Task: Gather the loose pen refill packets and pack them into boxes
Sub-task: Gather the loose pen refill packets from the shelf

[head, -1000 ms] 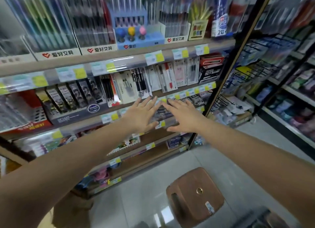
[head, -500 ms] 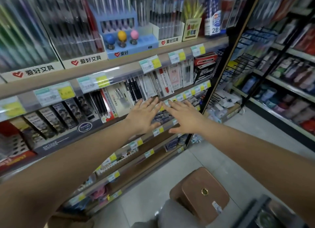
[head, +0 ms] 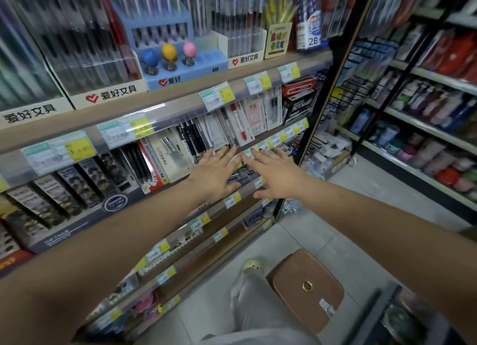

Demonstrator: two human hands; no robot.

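Both arms reach out toward a stationery shelf. My left hand (head: 215, 171) is flat with fingers straight and spread, held in front of the upright pen and refill packets (head: 227, 130) on the middle shelf. My right hand (head: 277, 175) is beside it, also flat with straight fingers, over the shelf edge with its price tags (head: 260, 183). Neither hand holds anything. Dark items (head: 241, 175) lie on the shelf between and below the hands, partly hidden. Whether the fingertips touch the packets is unclear.
Pen display boxes (head: 111, 68) fill the top shelf. A black box (head: 296, 107) stands at the shelf's right end by a black upright post (head: 333, 81). A brown stool (head: 307, 288) stands on the tiled floor beside my leg (head: 255, 311). Another shelf rack (head: 426, 127) is on the right.
The view has moved closer to the shelf and shifted left. Both hands stay flat and side by side, now slightly higher against the packets.
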